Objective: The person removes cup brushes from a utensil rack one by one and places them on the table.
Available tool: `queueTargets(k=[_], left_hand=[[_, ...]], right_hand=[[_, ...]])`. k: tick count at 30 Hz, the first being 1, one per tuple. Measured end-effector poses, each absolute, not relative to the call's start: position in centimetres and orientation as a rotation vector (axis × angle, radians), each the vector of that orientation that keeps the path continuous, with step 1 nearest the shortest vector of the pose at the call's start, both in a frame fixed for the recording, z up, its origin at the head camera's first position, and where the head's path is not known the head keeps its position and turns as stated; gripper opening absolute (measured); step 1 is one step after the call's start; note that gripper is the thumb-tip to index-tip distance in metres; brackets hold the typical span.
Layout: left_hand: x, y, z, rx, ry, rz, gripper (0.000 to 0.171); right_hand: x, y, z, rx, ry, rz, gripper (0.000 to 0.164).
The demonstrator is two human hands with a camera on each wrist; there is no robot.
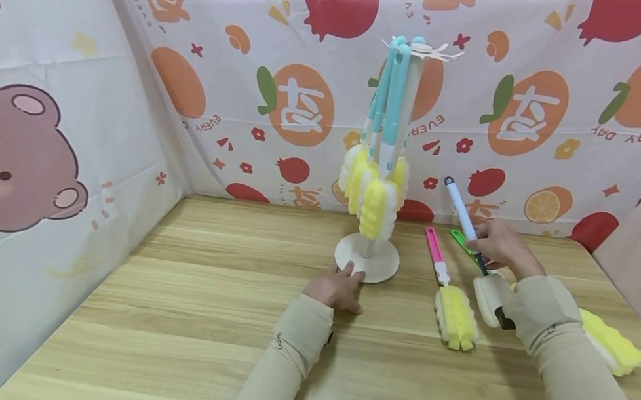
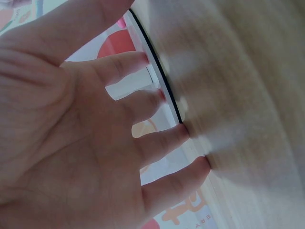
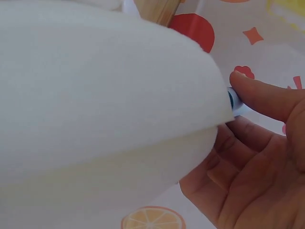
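Observation:
My right hand (image 1: 501, 248) grips a sponge brush by its pale blue handle (image 1: 461, 206), which slants up above the table. Its white sponge head (image 3: 109, 90) fills much of the right wrist view, thumb and fingers around the handle behind it. My left hand (image 1: 336, 289) has its fingers spread, fingertips at the edge of the white round base (image 1: 382, 268) of a rack. Several bottle brushes with turquoise handles (image 1: 394, 96) and yellow-and-white sponge heads (image 1: 377, 210) hang from that rack. In the left wrist view the palm (image 2: 71, 133) faces the camera and holds nothing.
Right of the rack lies a pink-handled brush (image 1: 456, 314) with a yellow sponge. A green handle (image 1: 461, 241) shows behind my right hand, and a yellow-and-white sponge head (image 1: 615, 344) lies by my right sleeve. Printed cloth (image 1: 211, 168) hangs behind the wooden table (image 1: 182, 316).

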State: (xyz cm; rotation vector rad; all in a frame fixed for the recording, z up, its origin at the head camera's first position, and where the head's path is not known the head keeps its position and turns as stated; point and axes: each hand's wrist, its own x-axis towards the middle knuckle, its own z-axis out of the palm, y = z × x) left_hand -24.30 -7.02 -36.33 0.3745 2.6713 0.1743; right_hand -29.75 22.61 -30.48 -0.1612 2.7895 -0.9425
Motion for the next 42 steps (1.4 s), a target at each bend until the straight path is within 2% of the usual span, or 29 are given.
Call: queueTargets(k=[20,42], left_hand=[[-24.4,-7.0,-36.4,0.382,2.675,0.170,0.072],[-24.3,-7.0,-36.3,0.382,2.673,0.171,0.072]], right_hand=[[-30.0,23.2,-31.7,-0.163,2.677,-0.925,0.031],[-30.4,24.0,-33.3,0.020,2.611,-0.849,0.028]])
